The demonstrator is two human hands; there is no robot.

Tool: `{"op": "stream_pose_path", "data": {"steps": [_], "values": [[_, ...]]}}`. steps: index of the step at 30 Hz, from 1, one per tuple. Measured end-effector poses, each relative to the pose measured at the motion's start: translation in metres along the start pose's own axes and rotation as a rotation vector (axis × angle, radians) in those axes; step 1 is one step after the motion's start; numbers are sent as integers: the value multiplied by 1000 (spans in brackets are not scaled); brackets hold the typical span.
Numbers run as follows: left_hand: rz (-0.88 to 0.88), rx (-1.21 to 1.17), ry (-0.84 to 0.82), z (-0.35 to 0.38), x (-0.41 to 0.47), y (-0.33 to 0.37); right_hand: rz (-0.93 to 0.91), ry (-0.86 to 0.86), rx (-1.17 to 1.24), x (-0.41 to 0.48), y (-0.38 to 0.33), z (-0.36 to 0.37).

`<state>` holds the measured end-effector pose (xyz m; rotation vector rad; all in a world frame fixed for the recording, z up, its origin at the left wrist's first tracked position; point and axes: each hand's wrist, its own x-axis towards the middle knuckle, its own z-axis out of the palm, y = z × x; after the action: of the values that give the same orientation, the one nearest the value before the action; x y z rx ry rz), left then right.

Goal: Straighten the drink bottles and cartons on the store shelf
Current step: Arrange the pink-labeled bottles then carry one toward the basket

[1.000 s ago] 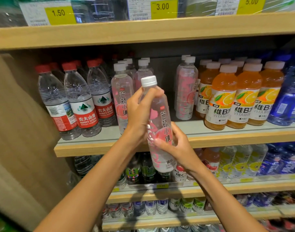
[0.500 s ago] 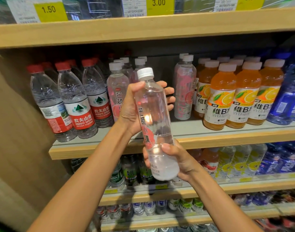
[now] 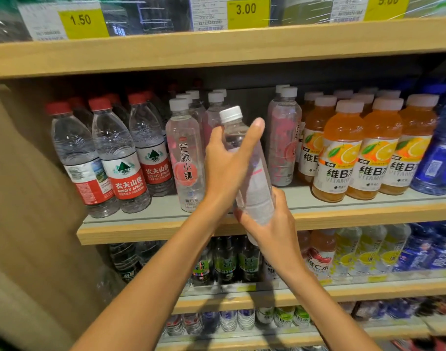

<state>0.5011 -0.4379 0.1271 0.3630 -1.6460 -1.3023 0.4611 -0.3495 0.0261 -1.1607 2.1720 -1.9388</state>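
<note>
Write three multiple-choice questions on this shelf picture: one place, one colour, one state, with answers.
1. Where is the held bottle, relative to the middle shelf? A) standing on it B) in the air before it C) behind its rows
2. Colour of the caps on the Nongfu Spring water bottles? A) red B) white C) blue
3. The held bottle is: A) upright B) tilted C) lying flat
B: left hand and right hand grip it off the shelf. A: the caps are red. B: its cap leans left of its base.
</note>
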Motion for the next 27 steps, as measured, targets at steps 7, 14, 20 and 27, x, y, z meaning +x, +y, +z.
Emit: {"op": "stream_pose_path", "data": {"steps": [7,14,20,27], "values": [[58,-75,145,7,4,5,-18,-43,50,-7,-1,6],[-256,-441,-160,-14,18,5,169,-539,502,8,-10,-29],[-364,-898,-723,-19,25,6,217,-818,710,11,-25,-29],[-379,-918,-867,-16,27,-7,173,-516,549,4,-28,-20]]}}
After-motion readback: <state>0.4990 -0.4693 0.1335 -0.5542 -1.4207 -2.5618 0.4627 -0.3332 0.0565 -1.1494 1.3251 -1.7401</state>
